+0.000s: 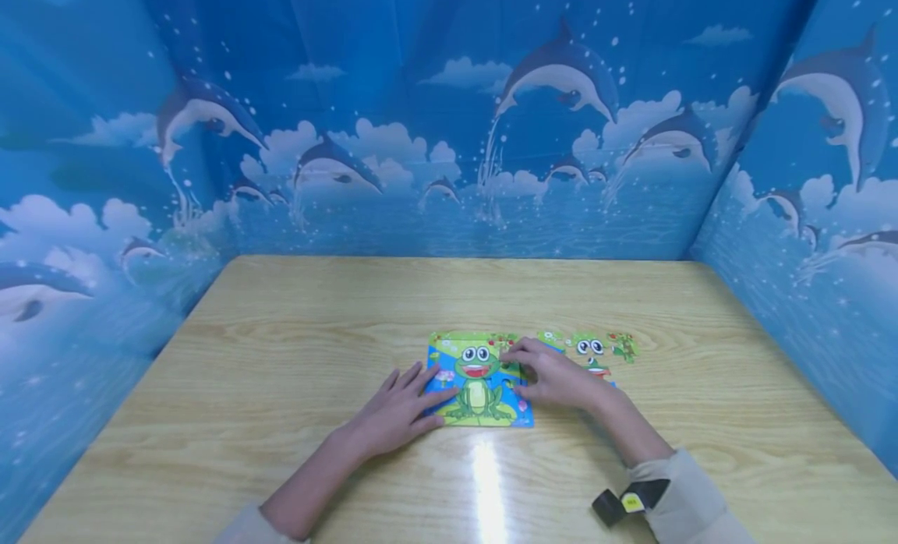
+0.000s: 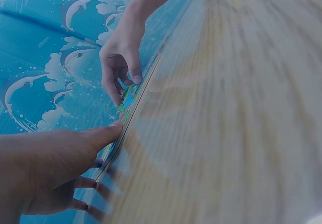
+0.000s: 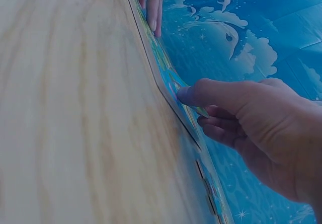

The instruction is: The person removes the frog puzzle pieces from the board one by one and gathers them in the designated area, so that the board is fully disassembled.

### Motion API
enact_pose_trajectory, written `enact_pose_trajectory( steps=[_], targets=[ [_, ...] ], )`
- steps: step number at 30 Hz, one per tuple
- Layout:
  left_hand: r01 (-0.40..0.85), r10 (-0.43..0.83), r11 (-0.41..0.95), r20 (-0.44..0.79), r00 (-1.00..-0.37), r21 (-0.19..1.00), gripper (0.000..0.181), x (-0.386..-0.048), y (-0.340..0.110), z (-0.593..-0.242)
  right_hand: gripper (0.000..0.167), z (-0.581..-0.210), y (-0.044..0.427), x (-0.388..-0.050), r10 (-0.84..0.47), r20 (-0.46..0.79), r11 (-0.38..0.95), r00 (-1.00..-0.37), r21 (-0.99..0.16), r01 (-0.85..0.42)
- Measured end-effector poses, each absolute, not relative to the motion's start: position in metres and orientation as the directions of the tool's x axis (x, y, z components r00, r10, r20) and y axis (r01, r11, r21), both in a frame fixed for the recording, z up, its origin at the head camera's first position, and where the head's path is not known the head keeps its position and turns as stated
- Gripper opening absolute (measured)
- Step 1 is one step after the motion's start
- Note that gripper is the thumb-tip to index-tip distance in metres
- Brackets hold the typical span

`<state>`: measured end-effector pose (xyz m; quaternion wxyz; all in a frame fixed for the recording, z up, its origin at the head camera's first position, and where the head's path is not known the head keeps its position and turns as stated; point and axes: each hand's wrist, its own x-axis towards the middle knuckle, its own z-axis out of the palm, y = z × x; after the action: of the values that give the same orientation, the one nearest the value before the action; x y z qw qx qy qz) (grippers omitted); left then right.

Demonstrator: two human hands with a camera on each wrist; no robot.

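Observation:
A frog jigsaw puzzle (image 1: 477, 396) lies flat on the table, showing a green frog on blue. My left hand (image 1: 394, 413) rests at its left side with spread, straight fingers touching the edge and surface. Over the puzzle's right side, my right hand (image 1: 557, 379) pinches a puzzle piece (image 3: 203, 112) between thumb and fingers; most of that piece is hidden by the hand. In the left wrist view, the right hand (image 2: 123, 50) reaches down to the puzzle's far end, thumb and fingers bent toward each other.
Loose puzzle pieces, among them one with frog eyes (image 1: 589, 347) and one with a brown-and-green print (image 1: 624, 347), lie right of the puzzle, partly behind the right hand. A wood-grain table (image 1: 316, 333) is bordered by a blue dolphin curtain (image 1: 421, 139).

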<state>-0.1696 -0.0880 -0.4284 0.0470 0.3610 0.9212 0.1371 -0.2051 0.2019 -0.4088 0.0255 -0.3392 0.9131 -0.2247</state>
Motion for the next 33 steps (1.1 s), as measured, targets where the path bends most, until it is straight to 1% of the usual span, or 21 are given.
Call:
enact_pose_trajectory(
  steps=[6, 10, 13, 18, 24, 28, 33],
  targets=[
    [0.651, 0.677, 0.705, 0.006, -0.736, 0.282, 0.047, -0.170, -0.088, -0.428, 0.048, -0.410, 0.203, -0.206, -0.624, 0.137, 0.665, -0.769, -0.424, -0.615],
    [0.651, 0.679, 0.704, 0.001, -0.734, 0.285, 0.047, -0.170, -0.087, -0.427, 0.047, -0.410, 0.205, -0.208, -0.619, 0.154, 0.645, -0.770, -0.461, -0.610],
    [0.651, 0.679, 0.704, -0.002, -0.734, 0.284, 0.047, -0.169, -0.087, -0.426, 0.046, -0.404, 0.209, -0.208, -0.610, 0.168, 0.622, -0.774, -0.503, -0.600],
    [0.647, 0.676, 0.707, -0.005, -0.737, 0.286, 0.047, -0.169, -0.088, -0.425, 0.044, -0.390, 0.220, -0.206, -0.590, 0.198, 0.603, -0.783, -0.537, -0.590],
    [0.650, 0.678, 0.702, 0.005, -0.735, 0.291, 0.046, -0.169, -0.087, -0.425, 0.044, -0.378, 0.242, -0.200, -0.551, 0.186, 0.614, -0.813, -0.569, -0.546],
    [0.648, 0.675, 0.707, 0.003, -0.738, 0.283, 0.047, -0.169, -0.087, -0.425, 0.043, -0.374, 0.261, -0.195, -0.530, 0.196, 0.625, -0.825, -0.567, -0.537],
    [0.644, 0.672, 0.707, 0.004, -0.740, 0.291, 0.047, -0.169, -0.087, -0.426, 0.043, -0.372, 0.286, -0.189, -0.496, 0.216, 0.666, -0.841, -0.527, -0.528]
  ],
)
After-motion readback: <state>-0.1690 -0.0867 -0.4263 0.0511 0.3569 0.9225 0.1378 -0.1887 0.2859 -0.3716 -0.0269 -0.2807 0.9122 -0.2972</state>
